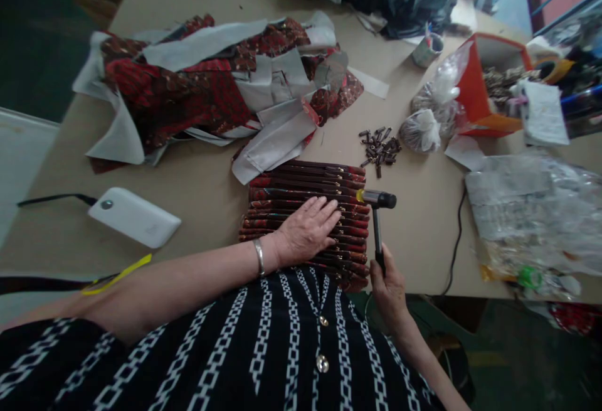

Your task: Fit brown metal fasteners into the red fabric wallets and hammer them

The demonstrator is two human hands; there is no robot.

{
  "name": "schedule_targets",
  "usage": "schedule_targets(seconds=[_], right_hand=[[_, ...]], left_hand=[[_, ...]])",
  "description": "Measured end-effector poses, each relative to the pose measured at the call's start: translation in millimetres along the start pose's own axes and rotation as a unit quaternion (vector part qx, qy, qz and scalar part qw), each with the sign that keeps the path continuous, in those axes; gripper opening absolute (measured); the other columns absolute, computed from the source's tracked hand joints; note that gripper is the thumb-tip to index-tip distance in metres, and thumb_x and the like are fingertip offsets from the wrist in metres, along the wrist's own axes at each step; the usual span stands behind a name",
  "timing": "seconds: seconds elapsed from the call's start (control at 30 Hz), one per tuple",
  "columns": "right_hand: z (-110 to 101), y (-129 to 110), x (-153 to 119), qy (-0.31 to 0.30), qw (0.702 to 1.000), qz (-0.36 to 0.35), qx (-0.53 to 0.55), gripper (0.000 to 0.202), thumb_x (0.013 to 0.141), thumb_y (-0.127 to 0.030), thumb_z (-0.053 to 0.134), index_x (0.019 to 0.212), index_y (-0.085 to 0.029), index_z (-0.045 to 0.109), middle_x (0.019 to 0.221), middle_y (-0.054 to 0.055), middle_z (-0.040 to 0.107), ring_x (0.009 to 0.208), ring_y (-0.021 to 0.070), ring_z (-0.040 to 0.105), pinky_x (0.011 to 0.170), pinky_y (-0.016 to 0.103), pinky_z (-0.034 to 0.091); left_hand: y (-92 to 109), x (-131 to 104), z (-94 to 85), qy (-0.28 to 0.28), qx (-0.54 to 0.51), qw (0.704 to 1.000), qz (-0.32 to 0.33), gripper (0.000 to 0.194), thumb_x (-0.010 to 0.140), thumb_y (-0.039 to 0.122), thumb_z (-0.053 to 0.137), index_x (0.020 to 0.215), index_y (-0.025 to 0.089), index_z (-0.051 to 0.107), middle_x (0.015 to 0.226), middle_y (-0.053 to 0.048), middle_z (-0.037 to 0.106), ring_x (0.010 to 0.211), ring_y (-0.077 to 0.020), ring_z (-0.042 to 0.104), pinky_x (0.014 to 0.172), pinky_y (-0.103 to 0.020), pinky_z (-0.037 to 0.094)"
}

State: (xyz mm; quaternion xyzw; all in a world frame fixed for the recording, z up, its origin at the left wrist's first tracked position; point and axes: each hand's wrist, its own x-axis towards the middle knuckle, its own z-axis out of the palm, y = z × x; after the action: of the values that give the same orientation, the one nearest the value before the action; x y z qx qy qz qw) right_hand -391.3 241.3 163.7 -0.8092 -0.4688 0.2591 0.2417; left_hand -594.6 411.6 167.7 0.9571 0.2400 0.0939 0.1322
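Observation:
A row of dark red patterned fabric strips lies side by side at the table's front edge, with small metal bits along it. My left hand rests flat on the strips, fingers stretched out. In my right hand is the handle of a small hammer. The hammer's head, with a yellow face and a black end, is at the right side of the strips; I cannot tell whether it touches them. Beyond it lies a loose pile of small dark brown pieces.
Red patterned fabric with white backing is heaped behind. A white power bank-like device with a cable lies left. At right are knotted plastic bags, an orange box of small parts, a cup and clear plastic packaging.

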Motion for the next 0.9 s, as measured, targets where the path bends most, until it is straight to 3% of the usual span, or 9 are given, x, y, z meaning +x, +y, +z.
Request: schedule_targets(seconds=[0.07,0.17,0.3,0.47,0.57,0.8,0.9], right_hand=[[2,6,-9,0.002,1.0,-0.002,-0.002,0.049,0.091,-0.038,0.042,0.136,-0.019,0.043,0.122,0.01,0.063,0.108,0.0228,0.062,0.085,0.032,0.053],[9,13,-19,-0.019,1.0,0.009,-0.018,0.049,0.091,-0.038,0.042,0.135,-0.019,0.045,0.12,0.011,0.064,0.106,0.0232,0.063,0.085,0.033,0.053],[21,19,-22,-0.037,0.997,0.034,-0.064,0.049,0.092,-0.037,0.038,0.137,-0.02,0.042,0.118,0.011,0.065,0.098,0.0246,0.067,0.081,0.036,0.055],[26,21,-19,-0.049,0.992,0.054,-0.103,0.05,0.093,-0.037,0.034,0.14,-0.02,0.038,0.115,0.012,0.067,0.091,0.0266,0.069,0.076,0.04,0.055],[21,19,-15,-0.037,0.995,0.027,-0.089,0.049,0.093,-0.036,0.036,0.139,-0.02,0.04,0.118,0.012,0.065,0.095,0.0254,0.068,0.078,0.038,0.055],[6,11,-3,0.054,0.994,-0.08,-0.059,0.046,0.091,-0.036,0.042,0.133,-0.017,0.048,0.12,0.013,0.064,0.104,0.0234,0.065,0.084,0.032,0.054],[11,11,3,0.049,0.991,-0.103,-0.065,0.045,0.092,-0.033,0.04,0.134,-0.018,0.047,0.12,0.012,0.064,0.103,0.0229,0.065,0.084,0.032,0.054]], left_hand=[[17,4,4.6,-0.015,-0.017,0.999,0.039,0.066,0.085,0.051,0.05,0.135,0.009,0.042,0.145,-0.017,0.037,0.134,-0.0337,0.032,0.113,-0.046,0.022],[31,7,19.6,-0.048,-0.01,0.999,0.022,0.071,0.084,0.054,0.05,0.135,0.006,0.041,0.146,-0.021,0.034,0.136,-0.0344,0.029,0.114,-0.047,0.018],[29,4,34.4,-0.067,0.017,0.997,-0.015,0.068,0.087,0.049,0.045,0.137,0.004,0.037,0.147,-0.022,0.03,0.138,-0.034,0.024,0.115,-0.047,0.014],[26,0,36.4,-0.071,0.023,0.996,-0.039,0.072,0.086,0.05,0.046,0.139,0.003,0.034,0.148,-0.025,0.025,0.139,-0.0354,0.02,0.115,-0.047,0.012],[26,-1,37.1,-0.072,0.024,0.995,-0.058,0.073,0.086,0.05,0.045,0.139,0.001,0.034,0.148,-0.026,0.026,0.139,-0.0358,0.019,0.115,-0.046,0.013],[22,-2,37.4,-0.074,0.026,0.995,-0.07,0.07,0.086,0.046,0.047,0.137,0.0,0.036,0.146,-0.025,0.029,0.139,-0.0341,0.022,0.115,-0.044,0.017],[20,-2,37.2,-0.076,0.029,0.995,-0.065,0.064,0.088,0.041,0.044,0.137,0.0,0.037,0.147,-0.024,0.03,0.138,-0.0323,0.023,0.114,-0.044,0.02]])
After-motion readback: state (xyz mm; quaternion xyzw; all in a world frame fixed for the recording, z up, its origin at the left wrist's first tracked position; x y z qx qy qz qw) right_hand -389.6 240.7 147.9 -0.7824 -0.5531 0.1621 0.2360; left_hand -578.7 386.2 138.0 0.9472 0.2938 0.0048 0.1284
